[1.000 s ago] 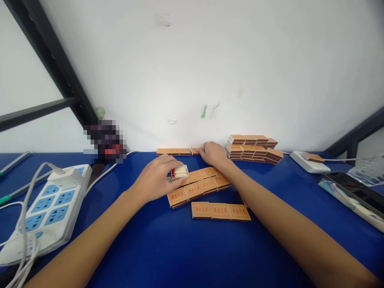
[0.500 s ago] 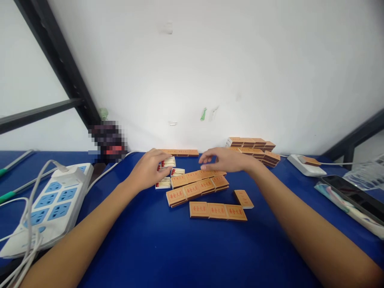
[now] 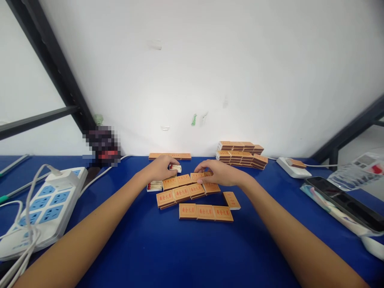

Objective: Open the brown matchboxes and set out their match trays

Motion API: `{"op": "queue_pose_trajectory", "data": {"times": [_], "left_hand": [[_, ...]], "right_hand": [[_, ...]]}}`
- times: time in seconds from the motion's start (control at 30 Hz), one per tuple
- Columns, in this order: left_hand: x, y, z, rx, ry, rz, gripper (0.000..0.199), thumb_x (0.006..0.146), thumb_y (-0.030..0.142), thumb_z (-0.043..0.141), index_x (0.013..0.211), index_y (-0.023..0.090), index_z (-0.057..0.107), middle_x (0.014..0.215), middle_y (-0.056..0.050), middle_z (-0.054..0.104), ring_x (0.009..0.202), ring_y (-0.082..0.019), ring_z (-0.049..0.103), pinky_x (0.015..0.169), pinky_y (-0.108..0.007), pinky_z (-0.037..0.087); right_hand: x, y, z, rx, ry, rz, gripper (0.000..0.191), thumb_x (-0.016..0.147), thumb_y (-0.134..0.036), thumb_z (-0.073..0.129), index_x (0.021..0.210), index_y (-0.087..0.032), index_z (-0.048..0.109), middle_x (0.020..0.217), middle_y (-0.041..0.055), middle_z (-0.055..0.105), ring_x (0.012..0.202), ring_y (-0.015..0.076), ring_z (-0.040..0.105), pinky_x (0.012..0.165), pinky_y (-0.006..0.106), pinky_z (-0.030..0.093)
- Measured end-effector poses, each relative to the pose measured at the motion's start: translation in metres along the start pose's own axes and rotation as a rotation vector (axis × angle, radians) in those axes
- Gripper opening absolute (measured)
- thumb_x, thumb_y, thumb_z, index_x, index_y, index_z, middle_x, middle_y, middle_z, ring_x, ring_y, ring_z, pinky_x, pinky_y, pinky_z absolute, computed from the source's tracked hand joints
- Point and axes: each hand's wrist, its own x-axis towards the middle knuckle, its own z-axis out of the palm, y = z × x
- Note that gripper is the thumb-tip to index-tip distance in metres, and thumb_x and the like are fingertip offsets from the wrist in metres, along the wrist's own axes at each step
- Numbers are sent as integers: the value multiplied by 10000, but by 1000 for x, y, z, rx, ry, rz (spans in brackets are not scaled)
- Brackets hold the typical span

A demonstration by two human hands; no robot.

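My left hand (image 3: 160,168) is closed around a small white matchbox tray (image 3: 175,168) filled with red-tipped matches, its fingers hiding part of it. Another tray of matches (image 3: 154,185) lies below that wrist. Thumb and fingers of my right hand (image 3: 216,172) grip an orange matchbox (image 3: 196,176) at the right part of the rear row. In front of both hands lie a stacked row of matchboxes (image 3: 181,193) with red lettering and a nearer row (image 3: 205,212). A single matchbox (image 3: 231,200) sits at an angle beside them.
Stacked matchboxes (image 3: 240,154) stand against the wall at the back right, and a long row (image 3: 183,156) lies at the back. A power strip (image 3: 45,212) with cables is on the left. A white adapter (image 3: 292,168) and a phone (image 3: 345,202) lie on the right.
My left hand has shifted right with a match tray. My right hand has come down onto a matchbox, its fingers now around it. The view has shifted slightly.
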Motion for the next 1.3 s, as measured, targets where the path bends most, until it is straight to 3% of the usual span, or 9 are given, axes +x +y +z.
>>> {"op": "queue_pose_trajectory", "data": {"times": [0.13,0.23,0.3,0.4,0.53,0.73,0.93,1.07,1.3], "left_hand": [[-4,6,3,-9,58,-15,235,880,288,636,1006,205,815,985,-63,810,813,-220,723,716,-332,548],[-9,26,3,1,153,6,355,928,317,650,1257,225,746,1246,-94,762,1096,-263,705,950,-421,552],[-11,40,2,21,209,104,503,925,343,714,1417,266,644,1379,-88,698,1258,-271,635,1081,-467,495],[-12,53,3,68,254,230,468,931,379,747,1374,254,659,1296,-95,723,1176,-264,655,1015,-451,522],[-13,53,2,80,299,214,241,891,358,790,1096,237,750,1018,-46,776,954,-231,694,858,-395,546],[-23,53,-2,67,381,118,221,864,313,789,1070,236,759,1020,-37,795,944,-226,721,871,-398,560],[-37,49,6,140,525,151,245,878,332,775,1077,194,734,1012,-66,781,933,-230,715,846,-396,579],[-41,43,10,123,570,129,220,884,308,774,1068,196,734,1021,-75,779,948,-239,715,862,-408,582],[-41,40,13,91,615,156,253,898,302,782,1127,204,738,1053,-77,784,970,-234,714,870,-400,590]], "right_hand": [[3,2,1,110,26,-16,360,846,-480,784,1086,-213,785,1034,67,769,937,228,669,877,373,520],[3,-2,0,209,71,-58,352,900,-526,716,989,-192,776,978,59,769,877,199,664,854,355,524],[3,-7,0,283,95,-87,393,927,-563,673,990,-184,758,949,54,758,803,171,645,739,304,515],[2,-16,4,372,87,-108,398,936,-577,666,1022,-197,748,912,32,736,670,124,581,580,250,452],[3,-24,11,474,149,-11,421,904,-584,714,1090,-206,716,730,-22,657,552,105,520,494,236,415],[12,-27,28,687,295,-3,500,827,-619,788,1061,-197,656,866,22,720,628,129,642,560,268,521],[17,-36,50,867,387,14,484,806,-620,808,944,-205,601,757,7,718,647,145,685,566,255,522],[14,-41,54,876,381,14,465,831,-639,773,904,-201,634,816,45,749,741,175,724,594,265,560],[13,-40,58,839,408,74,478,823,-647,779,881,-194,639,752,33,728,611,140,653,526,248,536]]}}
